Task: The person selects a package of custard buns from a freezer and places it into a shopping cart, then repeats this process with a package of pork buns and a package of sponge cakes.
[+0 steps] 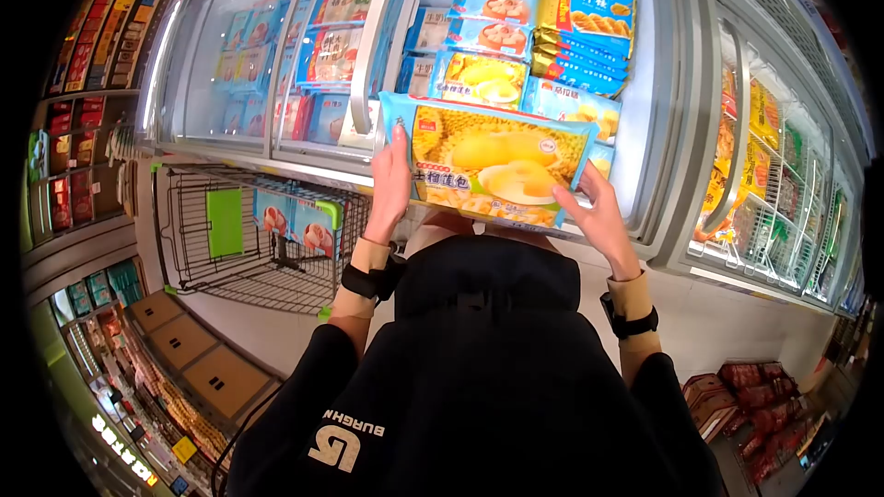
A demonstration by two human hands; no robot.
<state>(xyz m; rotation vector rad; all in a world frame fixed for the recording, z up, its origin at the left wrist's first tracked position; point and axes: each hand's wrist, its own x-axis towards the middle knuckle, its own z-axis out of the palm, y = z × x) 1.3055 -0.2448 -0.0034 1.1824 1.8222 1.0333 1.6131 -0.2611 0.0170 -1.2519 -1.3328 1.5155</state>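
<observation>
A yellow and light-blue bag of frozen buns point(493, 166) is held level over the front edge of an open chest freezer point(635, 156). My left hand point(391, 179) grips its left end, and my right hand point(594, 221) grips its lower right corner with the thumb on the front. Behind the bag, inside the freezer, lie a similar yellow bag point(481, 81), a stack of light-blue bags point(493, 5), blue and yellow dumpling bags point(587, 18) and another light-blue bag point(575, 103).
A wire shopping cart point(221, 267) with blue packages point(296, 221) stands at the left, below the freezer's glass lid point(249, 46). Another freezer point(783, 156) is at the right. Cartons point(193, 350) stand lower left, red packages point(760, 405) lower right.
</observation>
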